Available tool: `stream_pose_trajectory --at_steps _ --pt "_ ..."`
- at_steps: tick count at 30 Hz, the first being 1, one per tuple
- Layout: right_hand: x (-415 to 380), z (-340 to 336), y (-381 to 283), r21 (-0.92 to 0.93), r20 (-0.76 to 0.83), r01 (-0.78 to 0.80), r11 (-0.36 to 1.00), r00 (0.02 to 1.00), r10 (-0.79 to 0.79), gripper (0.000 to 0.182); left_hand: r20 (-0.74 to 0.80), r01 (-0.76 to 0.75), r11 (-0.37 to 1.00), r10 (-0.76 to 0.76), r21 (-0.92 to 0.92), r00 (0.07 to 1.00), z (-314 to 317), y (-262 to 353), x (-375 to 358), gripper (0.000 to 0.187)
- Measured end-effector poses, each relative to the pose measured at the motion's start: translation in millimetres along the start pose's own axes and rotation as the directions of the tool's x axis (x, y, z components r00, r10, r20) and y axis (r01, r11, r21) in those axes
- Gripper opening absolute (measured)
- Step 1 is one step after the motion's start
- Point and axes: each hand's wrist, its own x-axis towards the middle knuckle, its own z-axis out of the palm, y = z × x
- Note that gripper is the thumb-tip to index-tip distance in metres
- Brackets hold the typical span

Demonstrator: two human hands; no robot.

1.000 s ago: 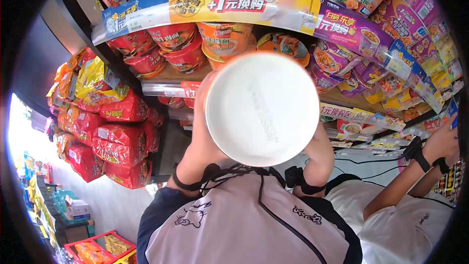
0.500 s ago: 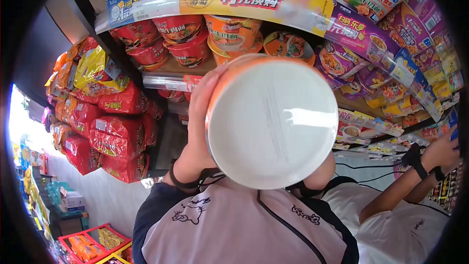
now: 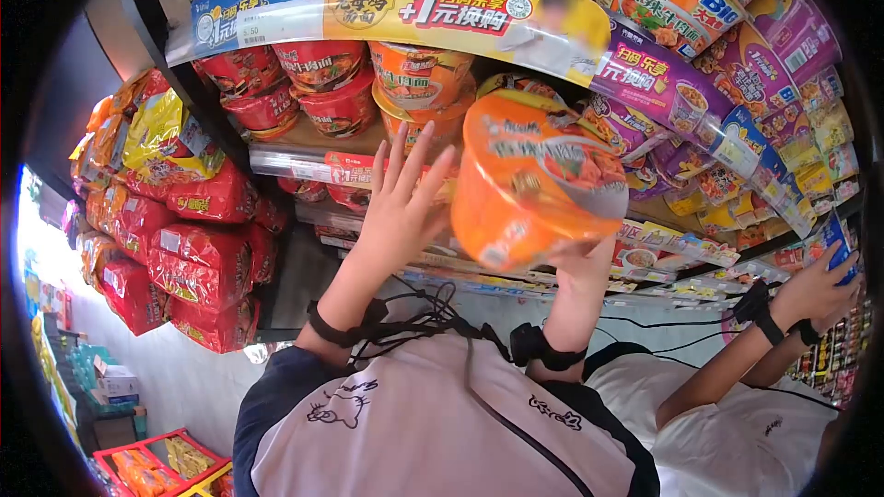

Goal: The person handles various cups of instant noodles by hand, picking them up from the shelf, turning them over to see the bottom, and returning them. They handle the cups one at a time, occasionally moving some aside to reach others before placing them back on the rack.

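An orange instant noodle bowl [image 3: 534, 189] is tilted, its printed lid turned partly towards me, somewhat blurred. My right hand [image 3: 586, 260] supports it at its lower right; most of those fingers are hidden behind the bowl. To the left of the bowl, my left hand [image 3: 405, 198] is raised with its fingers spread, apart from the bowl and holding nothing. Behind both hands, a shelf carries stacked orange noodle bowls [image 3: 419, 74] and red noodle bowls [image 3: 322, 78].
A curved yellow promotional strip [image 3: 470, 5] runs along the upper shelf edge. Red noodle packs [image 3: 198, 262] are piled at left. Purple noodle bowls [image 3: 750, 69] fill the right side. Another person's hand [image 3: 815, 290] holds something blue at far right. Black cables [image 3: 433, 313] hang by my wrists.
The bowl has turned from showing its white base to showing its lid and orange side. My left hand has let go and opened; my right hand keeps the bowl.
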Motion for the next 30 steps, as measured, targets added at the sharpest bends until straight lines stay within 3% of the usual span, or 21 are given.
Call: stream_pose_trajectory --at_steps 4,8,14,15,18,20,23,26,29,30 --pt "14 -8 8 -0.126 -0.116 0.017 0.992 0.993 -0.032 0.088 -0.034 0.078 0.994 -0.081 -0.078 0.996 9 -1 -4 0.074" --pt "33 -4 21 -0.08 -0.157 0.113 0.99 0.98 -0.125 0.088 -0.038 0.073 0.996 -0.075 -0.058 0.996 2 -1 -4 0.071" --pt "81 3 43 -0.261 -0.159 0.221 0.939 0.95 -0.268 0.094 -0.107 0.094 0.993 -0.101 -0.068 0.989 -4 -8 -5 0.072" --pt "90 -4 51 -0.402 -0.114 0.253 0.88 0.94 -0.322 0.097 -0.12 0.1 0.992 -0.11 -0.083 0.987 -6 -10 -3 0.073" --pt "102 -14 72 -0.546 -0.14 0.229 0.806 0.924 -0.357 0.097 -0.164 0.115 0.979 -0.143 -0.171 0.976 -13 -17 11 0.081" --pt "102 -18 73 -0.728 -0.101 0.197 0.657 0.917 -0.386 0.097 -0.206 0.133 0.968 -0.178 -0.215 0.962 -13 -25 22 0.088" --pt "102 -17 73 -0.744 -0.089 0.197 0.638 0.918 -0.386 0.097 -0.269 0.181 0.959 -0.238 -0.218 0.933 -4 -43 40 0.097" --pt "102 -15 66 -0.756 -0.07 0.188 0.627 0.929 -0.363 0.096 -0.304 0.138 0.879 -0.3 -0.457 0.904 11 -61 63 0.1" --pt "104 -16 63 -0.777 -0.054 0.164 0.608 0.945 -0.324 0.097 -0.193 0.186 0.739 -0.395 -0.647 0.898 4 -48 83 0.111" --pt "104 -16 62 -0.78 -0.053 0.164 0.604 0.944 -0.325 0.098 -0.213 0.2 0.754 -0.412 -0.626 0.886 6 -49 86 0.111"
